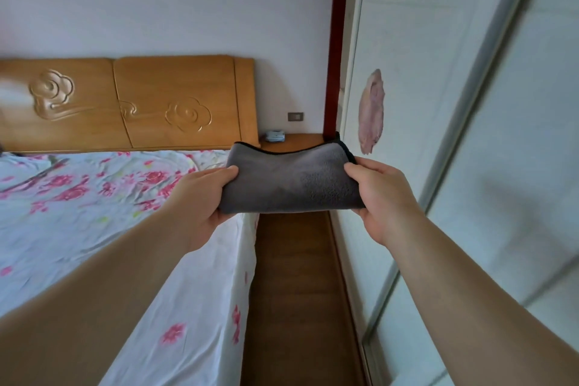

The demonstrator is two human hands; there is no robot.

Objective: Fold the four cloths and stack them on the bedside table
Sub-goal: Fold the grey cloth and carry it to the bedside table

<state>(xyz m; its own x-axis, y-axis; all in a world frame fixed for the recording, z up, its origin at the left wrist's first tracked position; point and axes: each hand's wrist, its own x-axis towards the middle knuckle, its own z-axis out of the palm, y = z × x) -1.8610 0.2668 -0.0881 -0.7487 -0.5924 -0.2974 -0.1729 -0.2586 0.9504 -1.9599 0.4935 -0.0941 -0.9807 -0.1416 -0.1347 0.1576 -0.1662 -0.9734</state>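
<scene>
While left hand (200, 200) and right hand (383, 197) fingers (352, 171) clasp grey cloth (291, 185) — bedside table (296, 142) beyond | bed (94, 216) left

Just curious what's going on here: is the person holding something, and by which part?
Yes, a folded grey cloth, held between both hands: the left hand grips its left end and the right hand its right end, thumbs on top.

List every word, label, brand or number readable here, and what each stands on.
No text can be read.
The grey cloth: no label or print.
The small blue thing on the bedside table: too blurred to tell.
The wall plate: no legible marking.
The pink sticker on the door: a picture, no words.
</scene>
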